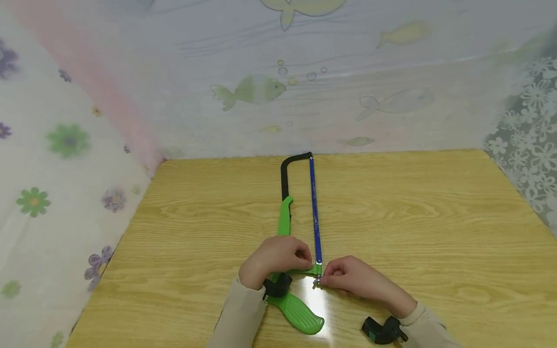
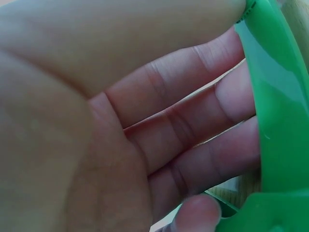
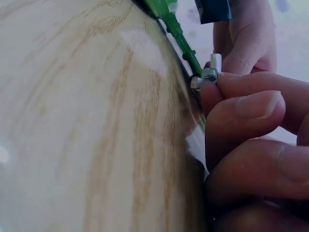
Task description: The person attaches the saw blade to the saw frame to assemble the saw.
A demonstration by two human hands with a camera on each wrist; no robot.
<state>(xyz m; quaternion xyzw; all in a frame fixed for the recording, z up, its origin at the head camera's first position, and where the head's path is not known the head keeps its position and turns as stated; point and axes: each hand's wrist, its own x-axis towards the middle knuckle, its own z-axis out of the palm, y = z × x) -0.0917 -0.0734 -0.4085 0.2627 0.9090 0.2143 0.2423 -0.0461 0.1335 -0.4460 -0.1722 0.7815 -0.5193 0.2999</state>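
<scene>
A hacksaw with a green frame [image 1: 284, 217], a black front arm and a blue blade [image 1: 315, 212] lies flat on the table, its green handle [image 1: 302, 315] toward the person. The left hand [image 1: 278, 256] curls its fingers round the green frame near the blade's near end; the left wrist view shows those fingers against the green part [image 2: 280, 111]. With thumb and finger, the right hand [image 1: 359, 280] pinches the metal wing nut [image 1: 316, 282] at the blade's near end. In the right wrist view the nut [image 3: 196, 83] and threaded bolt end [image 3: 209, 74] show beside the fingertips.
The wood-grain table [image 1: 196, 217] reaches back to a wall covering [image 1: 174, 96] printed with fish. Flowered sheets hang at the left and right. Black wrist cameras sit on both wrists, the right one [image 1: 383, 330] close to the tabletop.
</scene>
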